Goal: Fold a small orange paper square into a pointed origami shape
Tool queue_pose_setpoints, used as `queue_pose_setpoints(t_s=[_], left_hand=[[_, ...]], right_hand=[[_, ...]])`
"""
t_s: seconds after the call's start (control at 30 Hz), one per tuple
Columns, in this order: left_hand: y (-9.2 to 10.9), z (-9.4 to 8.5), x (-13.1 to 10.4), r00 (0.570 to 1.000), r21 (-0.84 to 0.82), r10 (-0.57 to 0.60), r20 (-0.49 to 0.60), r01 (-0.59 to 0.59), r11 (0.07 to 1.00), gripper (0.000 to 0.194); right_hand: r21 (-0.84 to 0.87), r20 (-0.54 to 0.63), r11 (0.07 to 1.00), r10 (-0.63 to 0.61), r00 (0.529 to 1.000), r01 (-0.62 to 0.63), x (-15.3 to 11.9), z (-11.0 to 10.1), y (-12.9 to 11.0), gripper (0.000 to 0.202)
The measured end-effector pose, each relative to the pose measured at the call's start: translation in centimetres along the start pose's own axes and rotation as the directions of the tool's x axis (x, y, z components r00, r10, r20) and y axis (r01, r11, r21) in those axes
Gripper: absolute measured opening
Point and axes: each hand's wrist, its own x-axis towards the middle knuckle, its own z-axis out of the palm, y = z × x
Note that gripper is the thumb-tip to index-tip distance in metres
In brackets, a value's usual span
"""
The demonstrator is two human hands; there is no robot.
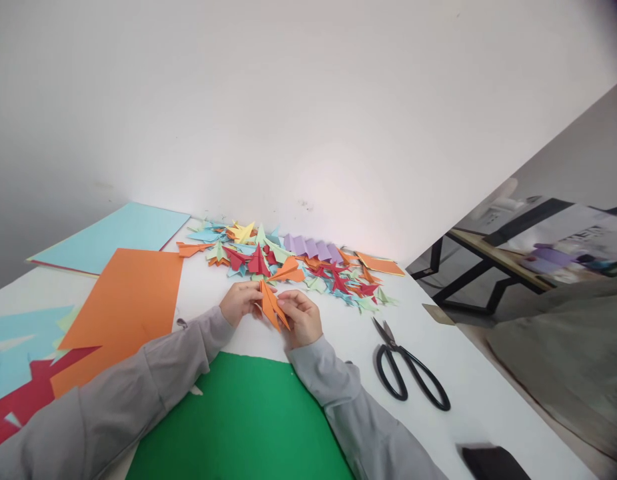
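Note:
An orange folded paper piece [272,308] with pointed ends is held between both hands, above the white table. My left hand [241,301] pinches its left side near the top. On its right side, the fingers of my right hand [300,316] are closed on it. Just beyond the hands lies a heap of small folded papers [258,261] in red, orange, green, blue and yellow. A green sheet [243,420] lies below the hands, partly under the forearms.
Black-handled scissors [407,373] lie partly open at the right. Orange [133,293] and light blue sheets [118,233] are at the left, with cut scraps. A pleated purple paper [313,248] lies against the wall. A dark object [493,463] is at the lower right.

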Motion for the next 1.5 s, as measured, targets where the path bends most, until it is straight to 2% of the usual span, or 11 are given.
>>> queue_pose_setpoints(t_s=[0.1, 0.23, 0.47, 0.63, 0.77, 0.97, 1.03, 1.17, 1.27, 1.37, 1.5], left_hand=[[0.1, -0.1, 0.0, 0.999, -0.009, 0.003, 0.051, -0.002, 1.0, 0.028], [0.1, 0.1, -0.2, 1.0, 0.044, 0.009, 0.018, -0.01, 0.999, 0.029], [-0.1, 0.2, -0.2, 0.992, 0.152, 0.116, 0.052, -0.123, 0.981, 0.027], [-0.5, -0.1, 0.0, 0.995, 0.16, 0.096, -0.021, -0.091, 0.983, 0.03], [-0.9, -0.2, 0.2, 0.995, 0.138, 0.076, -0.062, -0.067, 0.988, 0.032], [-0.9, 0.0, 0.3, 0.976, 0.216, 0.144, -0.165, -0.106, 0.971, 0.033], [-0.7, 0.2, 0.0, 0.975, 0.234, 0.149, -0.165, -0.108, 0.966, 0.033], [-0.3, 0.7, -0.4, 0.988, 0.289, 0.13, -0.088, -0.1, 0.952, 0.038], [-0.4, 0.7, -0.4, 0.983, 0.307, 0.129, -0.132, -0.083, 0.948, 0.036], [-0.6, 0.5, -0.1, 0.978, 0.306, 0.125, -0.169, -0.069, 0.949, 0.034], [-0.8, 0.1, 0.1, 0.98, 0.295, 0.122, -0.156, -0.072, 0.953, 0.034]], right_hand=[[0.028, 0.005, 0.999, 0.017, 1.0, -0.018, 0.2, -0.2, 0.1, 0.015], [0.027, 0.038, 0.999, 0.019, 0.999, -0.02, 0.2, -0.3, 0.2, 0.017], [-0.053, 0.079, 0.998, 0.03, 0.996, -0.026, 0.0, -0.2, 0.1, 0.016], [-0.043, 0.079, 0.999, 0.011, 0.997, -0.008, -0.3, 0.1, -0.3, 0.015], [-0.003, 0.057, 1.0, -0.016, 0.998, 0.016, -0.3, 0.1, -0.1, 0.026], [-0.16, 0.018, 0.984, -0.078, 0.997, 0.08, -0.4, 0.2, 0.2, 0.024], [-0.187, -0.009, 0.978, -0.095, 0.995, 0.092, -0.4, 0.3, 0.2, 0.024], [-0.181, -0.077, 0.978, -0.122, 0.99, 0.106, -0.3, 0.3, 0.1, 0.024], [-0.167, -0.098, 0.98, -0.126, 0.987, 0.108, -0.3, 0.3, 0.1, 0.023], [-0.157, -0.063, 0.984, -0.101, 0.993, 0.09, -0.3, 0.2, 0.1, 0.021], [-0.154, 0.019, 0.983, -0.097, 0.995, 0.099, -0.4, 0.1, 0.2, 0.019]])
